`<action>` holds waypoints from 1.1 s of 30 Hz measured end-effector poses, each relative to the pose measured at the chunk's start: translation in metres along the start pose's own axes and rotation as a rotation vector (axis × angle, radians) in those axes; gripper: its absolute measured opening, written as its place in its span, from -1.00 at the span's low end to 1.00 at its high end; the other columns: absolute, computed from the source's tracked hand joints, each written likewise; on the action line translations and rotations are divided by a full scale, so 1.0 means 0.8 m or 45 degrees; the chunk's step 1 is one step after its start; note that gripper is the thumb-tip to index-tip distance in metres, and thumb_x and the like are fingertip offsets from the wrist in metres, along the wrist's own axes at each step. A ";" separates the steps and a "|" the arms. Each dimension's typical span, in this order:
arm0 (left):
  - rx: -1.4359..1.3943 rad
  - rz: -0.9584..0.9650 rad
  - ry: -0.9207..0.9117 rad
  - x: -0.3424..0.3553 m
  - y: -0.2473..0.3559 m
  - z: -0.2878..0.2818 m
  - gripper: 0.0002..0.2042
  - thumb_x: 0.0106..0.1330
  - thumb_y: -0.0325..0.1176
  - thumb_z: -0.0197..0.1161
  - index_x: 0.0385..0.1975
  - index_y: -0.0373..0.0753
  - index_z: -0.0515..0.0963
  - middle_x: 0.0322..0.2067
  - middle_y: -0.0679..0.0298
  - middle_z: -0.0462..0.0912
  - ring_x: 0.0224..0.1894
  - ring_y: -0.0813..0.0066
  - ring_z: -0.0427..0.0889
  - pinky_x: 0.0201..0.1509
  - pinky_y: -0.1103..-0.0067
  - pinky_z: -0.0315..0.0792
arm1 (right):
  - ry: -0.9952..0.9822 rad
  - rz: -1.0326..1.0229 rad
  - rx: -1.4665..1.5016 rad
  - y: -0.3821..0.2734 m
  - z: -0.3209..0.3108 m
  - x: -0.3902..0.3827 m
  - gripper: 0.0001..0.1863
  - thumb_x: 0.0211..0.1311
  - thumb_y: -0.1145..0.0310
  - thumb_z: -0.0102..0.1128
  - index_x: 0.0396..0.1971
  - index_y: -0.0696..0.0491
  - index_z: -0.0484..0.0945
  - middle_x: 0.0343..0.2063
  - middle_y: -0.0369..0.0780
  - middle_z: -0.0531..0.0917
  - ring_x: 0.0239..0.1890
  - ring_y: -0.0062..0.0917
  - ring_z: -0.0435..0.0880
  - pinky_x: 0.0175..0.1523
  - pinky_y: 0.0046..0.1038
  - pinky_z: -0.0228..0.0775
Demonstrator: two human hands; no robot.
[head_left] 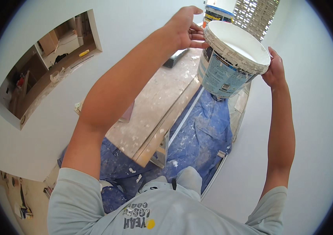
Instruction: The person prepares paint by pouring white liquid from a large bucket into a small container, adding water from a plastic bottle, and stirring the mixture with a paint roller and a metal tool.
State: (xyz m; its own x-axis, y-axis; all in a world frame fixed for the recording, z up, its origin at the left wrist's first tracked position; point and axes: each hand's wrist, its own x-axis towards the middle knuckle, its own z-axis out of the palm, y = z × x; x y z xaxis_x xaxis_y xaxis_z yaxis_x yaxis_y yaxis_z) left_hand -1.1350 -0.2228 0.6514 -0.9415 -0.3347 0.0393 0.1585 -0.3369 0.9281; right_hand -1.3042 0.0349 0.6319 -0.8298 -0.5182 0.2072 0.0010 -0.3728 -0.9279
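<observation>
A white-rimmed paint bucket [223, 74] with a blue printed label is tilted in front of me, with white paint or a similar liquid inside. My right hand [275, 69] grips its rim on the right side. On the other side, my left hand [186, 31] has its thumb raised away and its fingers stretched toward the bucket, the lower fingertips at the rim. Behind the bucket stands a second container [219, 13] with a blue lid edge, partly hidden.
A paint-spattered wooden platform [154, 105] extends ahead of me, with a dark block [175, 58] on it. Blue sheeting [201, 121] covers the floor. White walls [315, 117] rise on both sides; the left one has a recessed opening [95, 31]. A patterned screen [256, 17] stands at the far end.
</observation>
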 end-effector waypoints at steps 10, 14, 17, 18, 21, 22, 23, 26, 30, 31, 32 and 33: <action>0.028 -0.157 0.329 0.201 -0.082 -0.027 -0.20 0.32 0.10 -0.05 0.17 -0.71 0.16 -0.07 -0.10 0.38 0.02 0.16 0.47 0.03 0.15 0.51 | -0.252 0.293 0.059 0.137 -0.081 0.265 -0.46 0.49 0.12 -0.28 0.11 0.29 0.42 -0.05 -0.03 0.66 -0.02 -0.30 0.68 0.16 -0.33 0.50; 0.044 -0.247 0.437 0.266 -0.121 -0.048 -0.20 0.31 0.15 -0.08 0.16 -0.65 0.23 -0.11 -0.03 0.43 0.01 0.17 0.47 0.09 0.14 0.43 | -0.359 0.382 0.202 0.208 -0.107 0.347 -0.44 0.48 0.10 -0.28 0.09 0.32 0.43 -0.02 0.00 0.64 0.02 -0.29 0.65 0.22 -0.31 0.44; 0.091 -0.313 0.558 0.316 -0.143 -0.067 -0.21 0.30 0.18 -0.08 0.15 -0.60 0.27 -0.16 0.03 0.44 -0.05 0.21 0.47 0.09 0.11 0.40 | -0.392 0.490 0.242 0.254 -0.121 0.391 -0.40 0.46 0.06 -0.25 0.08 0.34 0.42 -0.01 0.01 0.63 0.04 -0.27 0.63 0.21 -0.29 0.41; 0.111 -0.321 0.568 0.330 -0.146 -0.072 -0.20 0.31 0.19 -0.10 0.15 -0.60 0.27 -0.17 0.04 0.44 -0.06 0.22 0.47 0.08 0.12 0.39 | -0.403 0.534 0.259 0.264 -0.124 0.402 -0.39 0.46 0.04 -0.24 0.05 0.35 0.44 -0.03 0.01 0.64 0.03 -0.28 0.63 0.19 -0.29 0.42; 0.141 -0.363 0.616 0.361 -0.157 -0.092 -0.19 0.31 0.22 -0.13 0.15 -0.59 0.28 -0.17 0.05 0.44 -0.08 0.23 0.47 0.07 0.12 0.40 | -0.399 0.614 0.318 0.291 -0.126 0.418 -0.39 0.45 0.02 -0.21 0.00 0.34 0.48 -0.10 -0.02 0.66 -0.05 -0.29 0.66 0.09 -0.30 0.48; 0.145 -0.403 0.622 0.372 -0.163 -0.096 -0.18 0.31 0.23 -0.15 0.16 -0.59 0.27 -0.17 0.05 0.44 -0.08 0.23 0.47 0.06 0.13 0.40 | -0.403 0.609 0.316 0.292 -0.131 0.419 -0.39 0.45 0.02 -0.21 0.00 0.34 0.48 -0.10 -0.02 0.66 -0.05 -0.29 0.66 0.09 -0.30 0.48; 0.139 -0.411 0.626 0.378 -0.168 -0.102 -0.18 0.33 0.24 -0.18 0.14 -0.59 0.30 -0.14 0.03 0.46 -0.09 0.22 0.49 0.08 0.12 0.40 | -0.368 0.636 0.336 0.297 -0.131 0.422 -0.44 0.46 0.07 -0.24 0.00 0.31 0.48 -0.15 -0.06 0.69 -0.16 -0.34 0.70 -0.06 -0.35 0.56; 0.160 -0.489 0.616 0.387 -0.168 -0.119 -0.25 0.36 0.20 -0.16 0.05 -0.54 0.41 -0.13 0.00 0.54 -0.09 0.21 0.56 0.05 0.14 0.45 | -0.365 0.676 0.360 0.299 -0.124 0.420 -0.48 0.48 0.12 -0.28 -0.01 0.27 0.49 -0.24 -0.12 0.71 -0.36 -0.42 0.74 -0.35 -0.42 0.63; 0.543 -0.550 0.378 0.397 -0.140 -0.143 -0.48 0.38 0.01 0.04 -0.09 -0.45 0.51 -0.27 0.07 0.65 -0.26 0.28 0.67 -0.16 0.24 0.59 | -0.517 0.653 0.301 0.300 -0.153 0.425 -0.48 0.45 0.02 -0.19 -0.03 0.21 0.51 -0.26 -0.14 0.68 -0.33 -0.43 0.70 -0.34 -0.33 0.61; 0.786 -0.480 0.428 0.409 -0.134 -0.167 -0.56 0.33 -0.05 0.14 -0.13 -0.40 0.57 -0.31 0.10 0.69 -0.28 0.29 0.71 -0.18 0.29 0.60 | -0.535 0.638 0.287 0.297 -0.146 0.423 -0.48 0.45 0.03 -0.20 -0.03 0.20 0.51 -0.30 -0.17 0.68 -0.38 -0.46 0.70 -0.42 -0.39 0.60; 1.203 -0.308 0.424 0.430 -0.126 -0.200 -0.59 0.30 -0.08 0.18 -0.13 -0.37 0.59 -0.29 0.09 0.71 -0.27 0.26 0.71 -0.16 0.31 0.59 | -0.531 0.642 0.287 0.295 -0.139 0.420 -0.48 0.45 0.03 -0.20 -0.03 0.20 0.51 -0.30 -0.17 0.68 -0.38 -0.46 0.70 -0.42 -0.39 0.60; 1.611 -0.129 0.408 0.449 -0.124 -0.231 -0.61 0.26 -0.11 0.23 -0.12 -0.34 0.61 -0.27 0.09 0.72 -0.26 0.23 0.72 -0.13 0.32 0.59 | -0.481 0.636 0.238 0.292 -0.133 0.414 -0.51 0.45 0.05 -0.19 -0.03 0.19 0.50 -0.33 -0.19 0.67 -0.41 -0.48 0.69 -0.47 -0.43 0.57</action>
State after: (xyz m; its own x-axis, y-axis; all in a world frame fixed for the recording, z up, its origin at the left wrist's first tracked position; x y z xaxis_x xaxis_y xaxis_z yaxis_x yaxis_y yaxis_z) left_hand -1.4343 -0.4720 0.5048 -0.7927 -0.6093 0.0227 -0.4609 0.6232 0.6318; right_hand -1.6382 -0.1422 0.4506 -0.4514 -0.8857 -0.1085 0.4609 -0.1273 -0.8783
